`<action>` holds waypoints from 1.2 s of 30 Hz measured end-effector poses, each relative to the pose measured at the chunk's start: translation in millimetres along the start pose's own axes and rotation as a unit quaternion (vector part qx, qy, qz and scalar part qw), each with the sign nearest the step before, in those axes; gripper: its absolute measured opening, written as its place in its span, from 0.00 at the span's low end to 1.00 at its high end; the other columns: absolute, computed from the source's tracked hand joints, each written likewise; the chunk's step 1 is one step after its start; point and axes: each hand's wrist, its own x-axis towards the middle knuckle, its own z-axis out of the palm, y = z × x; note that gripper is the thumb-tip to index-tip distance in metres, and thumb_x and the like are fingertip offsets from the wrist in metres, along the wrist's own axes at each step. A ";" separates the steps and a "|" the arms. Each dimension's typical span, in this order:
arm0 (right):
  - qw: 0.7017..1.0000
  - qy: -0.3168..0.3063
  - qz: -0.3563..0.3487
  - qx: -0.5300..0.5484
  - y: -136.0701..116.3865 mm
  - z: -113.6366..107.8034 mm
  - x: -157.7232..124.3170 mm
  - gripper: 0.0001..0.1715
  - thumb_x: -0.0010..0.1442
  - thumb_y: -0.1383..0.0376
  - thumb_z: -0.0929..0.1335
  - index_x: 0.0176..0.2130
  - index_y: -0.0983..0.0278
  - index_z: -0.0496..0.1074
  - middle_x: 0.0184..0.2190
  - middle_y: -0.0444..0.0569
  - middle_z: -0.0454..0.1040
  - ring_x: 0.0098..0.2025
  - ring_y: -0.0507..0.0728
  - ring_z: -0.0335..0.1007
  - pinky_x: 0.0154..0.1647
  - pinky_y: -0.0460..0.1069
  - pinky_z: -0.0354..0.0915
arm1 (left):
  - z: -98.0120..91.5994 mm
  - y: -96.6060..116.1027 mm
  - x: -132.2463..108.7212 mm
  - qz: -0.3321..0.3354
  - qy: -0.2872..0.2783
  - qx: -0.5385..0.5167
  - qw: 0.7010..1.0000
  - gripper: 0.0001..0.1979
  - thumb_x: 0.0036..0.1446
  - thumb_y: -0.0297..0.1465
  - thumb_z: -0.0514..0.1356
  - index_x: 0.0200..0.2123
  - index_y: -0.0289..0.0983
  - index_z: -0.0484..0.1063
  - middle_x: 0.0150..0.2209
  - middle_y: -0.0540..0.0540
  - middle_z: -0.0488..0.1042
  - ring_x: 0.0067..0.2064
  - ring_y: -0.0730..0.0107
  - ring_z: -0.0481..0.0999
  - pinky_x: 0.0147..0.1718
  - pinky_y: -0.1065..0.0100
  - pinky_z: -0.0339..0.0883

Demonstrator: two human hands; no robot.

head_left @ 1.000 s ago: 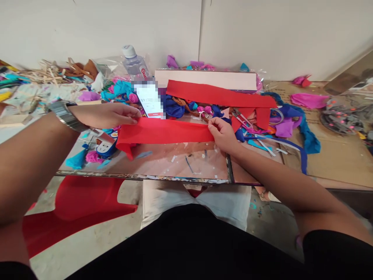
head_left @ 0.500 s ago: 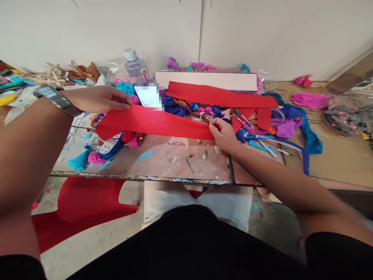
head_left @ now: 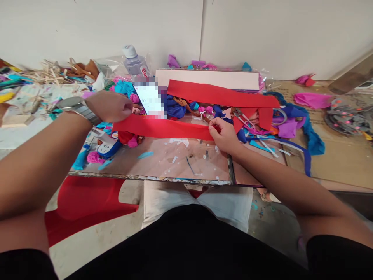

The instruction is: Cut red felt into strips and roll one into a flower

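Observation:
A long red crepe paper strip [head_left: 166, 128] stretches level between my two hands over the near part of the table. At its left end my left hand [head_left: 112, 107], with a metal watch on the wrist, is closed with the knuckles turned up; its fingertips are partly hidden. My right hand [head_left: 223, 134] pinches the other end between thumb and fingers. Behind this strip a second red crepe paper strip [head_left: 221, 94] lies across the heap of scraps. Just beyond my right hand are small thread snips [head_left: 244, 118].
A lit phone [head_left: 149, 97] leans in front of a water bottle [head_left: 136, 66]. Left of centre sits a blue-and-white power socket [head_left: 108, 148]. A white box [head_left: 206, 79] is at the back, cardboard [head_left: 338, 155] at right. A red chair [head_left: 90, 198] stands below the table edge.
My left hand has turned over and moved slightly right and down, bringing the strip's left end with it; the strip looks narrower there. My right hand keeps its pinch in nearly the same place.

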 end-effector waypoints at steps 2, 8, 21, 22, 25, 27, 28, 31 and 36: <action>1.000 -0.007 -0.009 -0.018 1.9 -0.1 0.4 0.07 0.64 0.60 0.66 0.36 0.60 0.69 0.33 0.47 0.75 0.34 0.57 0.67 0.38 0.52 0.59 | -7.1 15.7 -9.7 0.007 -0.006 0.065 0.998 0.20 0.74 0.36 0.50 0.46 0.29 0.79 0.48 0.38 0.80 0.46 0.62 0.74 0.46 0.64 0.62; 0.998 -0.025 -0.034 -0.045 0.1 -1.0 1.4 0.06 0.64 0.61 0.67 0.35 0.61 0.70 0.32 0.47 0.76 0.33 0.57 0.67 0.37 0.52 0.59 | -14.1 112.2 -32.4 0.175 0.164 -0.032 0.970 0.16 0.71 0.36 0.51 0.43 0.38 0.78 0.37 0.43 0.79 0.40 0.57 0.77 0.39 0.58 0.65; 0.994 -0.065 -0.080 -0.021 5.0 -6.0 2.5 0.04 0.64 0.64 0.69 0.37 0.62 0.73 0.33 0.46 0.77 0.33 0.55 0.68 0.36 0.50 0.60 | 55.1 210.0 39.4 0.318 0.261 -0.326 0.852 0.15 0.70 0.38 0.54 0.42 0.36 0.77 0.39 0.40 0.82 0.41 0.54 0.76 0.45 0.53 0.67; 0.994 -0.069 -0.085 -0.025 4.3 -6.2 1.7 0.04 0.64 0.64 0.69 0.37 0.62 0.74 0.34 0.46 0.78 0.33 0.55 0.68 0.36 0.50 0.60 | 57.9 210.3 37.3 0.313 0.266 -0.326 0.851 0.16 0.72 0.39 0.53 0.42 0.36 0.78 0.38 0.41 0.82 0.40 0.55 0.76 0.44 0.54 0.66; 0.992 -0.079 -0.097 -0.032 3.0 -5.9 -0.2 0.03 0.65 0.64 0.69 0.38 0.62 0.74 0.35 0.47 0.79 0.34 0.55 0.70 0.38 0.51 0.61 | 60.6 210.4 31.4 0.304 0.269 -0.341 0.848 0.18 0.74 0.41 0.52 0.44 0.37 0.79 0.39 0.42 0.83 0.42 0.56 0.78 0.46 0.54 0.64; 0.990 -0.082 -0.107 -0.035 3.1 -5.2 -0.9 0.03 0.64 0.65 0.69 0.39 0.62 0.75 0.36 0.48 0.79 0.35 0.56 0.70 0.38 0.51 0.62 | 58.7 210.0 29.0 0.295 0.261 -0.347 0.851 0.19 0.75 0.41 0.52 0.44 0.38 0.80 0.39 0.43 0.84 0.42 0.58 0.79 0.46 0.56 0.64; 0.990 -0.083 -0.111 -0.036 3.4 -4.8 -1.1 0.03 0.64 0.65 0.69 0.39 0.62 0.75 0.36 0.48 0.79 0.35 0.56 0.71 0.38 0.51 0.62 | 57.3 209.7 28.3 0.290 0.255 -0.347 0.855 0.19 0.75 0.40 0.52 0.43 0.38 0.80 0.38 0.43 0.84 0.41 0.58 0.79 0.46 0.56 0.64; 0.988 -0.080 -0.123 -0.038 4.4 -3.7 -1.3 0.04 0.65 0.65 0.69 0.39 0.62 0.75 0.35 0.48 0.79 0.36 0.56 0.71 0.39 0.51 0.62 | 52.8 208.4 27.2 0.281 0.247 -0.346 0.861 0.18 0.74 0.40 0.53 0.42 0.38 0.81 0.37 0.44 0.84 0.41 0.59 0.79 0.45 0.57 0.65; 0.990 -0.069 -0.120 -0.038 5.4 -2.7 -1.7 0.05 0.66 0.64 0.68 0.39 0.62 0.75 0.36 0.48 0.79 0.36 0.56 0.72 0.38 0.51 0.63 | 48.8 206.6 26.6 0.295 0.233 -0.351 0.857 0.18 0.72 0.40 0.54 0.44 0.38 0.82 0.40 0.43 0.85 0.43 0.59 0.81 0.47 0.58 0.67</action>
